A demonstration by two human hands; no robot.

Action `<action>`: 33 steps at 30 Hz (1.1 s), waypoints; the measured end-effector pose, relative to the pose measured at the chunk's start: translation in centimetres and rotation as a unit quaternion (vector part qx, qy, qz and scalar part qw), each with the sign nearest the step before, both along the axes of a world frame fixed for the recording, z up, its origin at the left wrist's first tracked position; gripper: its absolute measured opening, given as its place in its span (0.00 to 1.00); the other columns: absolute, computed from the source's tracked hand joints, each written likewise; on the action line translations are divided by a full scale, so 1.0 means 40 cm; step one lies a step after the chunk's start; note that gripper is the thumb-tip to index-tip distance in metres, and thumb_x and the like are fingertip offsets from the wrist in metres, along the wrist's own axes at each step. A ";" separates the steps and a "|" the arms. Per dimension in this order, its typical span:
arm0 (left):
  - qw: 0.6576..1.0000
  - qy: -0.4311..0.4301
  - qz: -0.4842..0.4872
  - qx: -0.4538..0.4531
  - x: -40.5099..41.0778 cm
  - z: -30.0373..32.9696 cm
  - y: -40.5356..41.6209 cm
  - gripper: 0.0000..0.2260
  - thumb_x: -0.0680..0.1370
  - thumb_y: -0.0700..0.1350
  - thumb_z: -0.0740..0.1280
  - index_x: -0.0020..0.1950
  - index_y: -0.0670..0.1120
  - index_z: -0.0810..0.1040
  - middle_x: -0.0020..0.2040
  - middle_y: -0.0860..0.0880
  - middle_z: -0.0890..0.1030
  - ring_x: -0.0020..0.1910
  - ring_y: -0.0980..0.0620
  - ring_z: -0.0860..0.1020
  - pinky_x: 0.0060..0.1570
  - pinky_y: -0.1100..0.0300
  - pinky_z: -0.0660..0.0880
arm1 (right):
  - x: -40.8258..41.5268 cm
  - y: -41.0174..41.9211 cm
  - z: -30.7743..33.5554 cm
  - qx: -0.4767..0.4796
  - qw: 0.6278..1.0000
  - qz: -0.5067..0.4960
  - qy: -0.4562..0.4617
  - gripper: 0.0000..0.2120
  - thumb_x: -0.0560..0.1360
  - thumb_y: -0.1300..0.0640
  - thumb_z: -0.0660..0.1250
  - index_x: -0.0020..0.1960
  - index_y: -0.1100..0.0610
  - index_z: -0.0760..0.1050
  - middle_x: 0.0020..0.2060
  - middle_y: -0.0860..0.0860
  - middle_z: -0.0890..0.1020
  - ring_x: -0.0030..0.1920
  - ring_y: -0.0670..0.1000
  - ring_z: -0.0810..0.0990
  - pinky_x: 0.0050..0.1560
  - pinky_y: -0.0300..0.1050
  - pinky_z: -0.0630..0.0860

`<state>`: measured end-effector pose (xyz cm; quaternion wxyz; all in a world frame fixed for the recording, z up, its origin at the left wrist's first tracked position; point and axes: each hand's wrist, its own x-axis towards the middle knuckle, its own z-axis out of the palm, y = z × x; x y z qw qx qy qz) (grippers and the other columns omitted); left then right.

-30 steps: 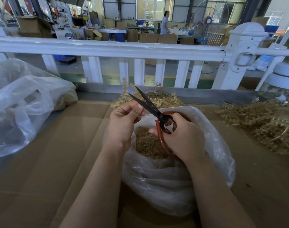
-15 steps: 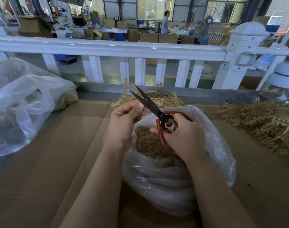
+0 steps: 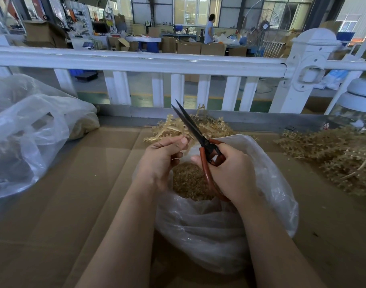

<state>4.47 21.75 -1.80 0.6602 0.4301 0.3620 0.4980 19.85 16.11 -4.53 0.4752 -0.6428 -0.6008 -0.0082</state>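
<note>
- Curled tight round the red handles, my right hand (image 3: 230, 171) holds the scissors (image 3: 198, 136), dark blades slightly parted and pointing up and away, ready to snip
- My left hand (image 3: 161, 159) pinches a thin pale stem (image 3: 176, 156) between thumb and forefinger; it is mostly hidden and sits just beside the blades, so the cut lands close to my fingers
- Both hands hang over the open mouth of the clear plastic bag (image 3: 219, 225), I judge so that cut bits drop straight onto the golden clippings (image 3: 188, 183) inside
- Uncut golden sprigs (image 3: 171, 129) lie heaped just behind the bag, within easy reach on the cardboard (image 3: 74, 194)
- A second plastic bag (image 3: 32, 132) slumps far left, well apart
</note>
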 end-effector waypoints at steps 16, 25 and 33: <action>0.994 0.060 -0.076 0.048 0.018 -0.005 -0.019 0.03 0.63 0.45 0.76 0.35 0.53 0.87 0.35 0.55 0.84 0.31 0.63 0.79 0.31 0.71 0.72 | -0.007 0.010 0.019 -0.007 0.963 0.081 0.259 0.07 0.70 0.43 0.73 0.41 0.45 0.81 0.35 0.43 0.85 0.36 0.43 0.83 0.35 0.38 0.81; 0.987 0.027 -0.154 0.021 -0.002 0.004 -0.018 0.18 0.65 0.57 0.77 0.48 0.48 0.81 0.46 0.50 0.85 0.42 0.55 0.81 0.40 0.64 0.77 | -0.005 0.002 0.028 -0.002 0.958 0.098 0.271 0.09 0.68 0.45 0.74 0.41 0.50 0.80 0.33 0.43 0.83 0.34 0.40 0.80 0.35 0.34 0.76; 0.978 -0.082 -0.184 -0.056 -0.038 0.008 -0.003 0.35 0.67 0.65 0.68 0.68 0.46 0.72 0.50 0.45 0.85 0.47 0.49 0.83 0.47 0.54 0.80 | 0.000 0.003 0.023 0.002 0.964 0.113 0.241 0.08 0.75 0.60 0.74 0.42 0.48 0.78 0.33 0.44 0.81 0.35 0.42 0.80 0.39 0.41 0.79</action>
